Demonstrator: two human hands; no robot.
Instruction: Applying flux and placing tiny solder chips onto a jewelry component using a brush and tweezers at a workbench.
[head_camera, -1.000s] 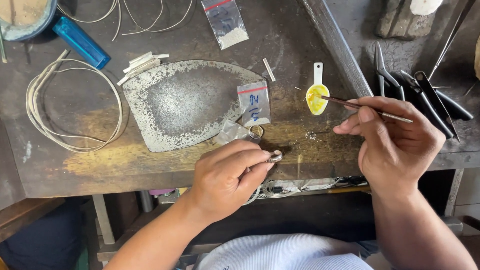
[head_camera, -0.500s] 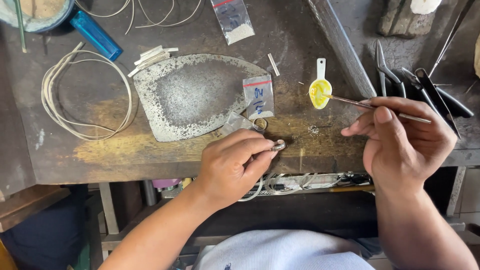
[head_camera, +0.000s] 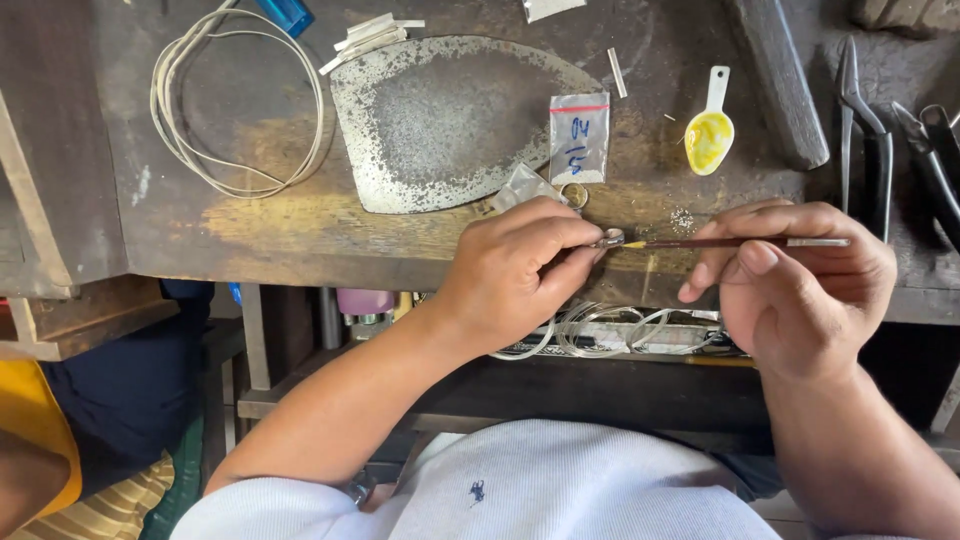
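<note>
My left hand (head_camera: 520, 265) pinches a small silver ring (head_camera: 610, 238) between thumb and fingers at the front edge of the worn wooden bench (head_camera: 250, 225). My right hand (head_camera: 800, 285) holds a thin dark brush (head_camera: 740, 242) level, its yellow-tipped end touching the ring. A small white spoon holding yellow paste (head_camera: 709, 135) lies on the bench just beyond the brush. Another ring (head_camera: 574, 194) sits on the bench by my left knuckles.
A pitted iron-shaped metal plate (head_camera: 440, 120) lies mid-bench with a small plastic bag (head_camera: 579, 138) at its right. A coil of white wire (head_camera: 235, 110) is at left, pliers (head_camera: 868, 130) at right, wire loops (head_camera: 610, 330) in the tray below the bench.
My right hand has swung the brush from over the yellow spoon down and left to the ring. My left hand stays at the bench edge holding the ring.
</note>
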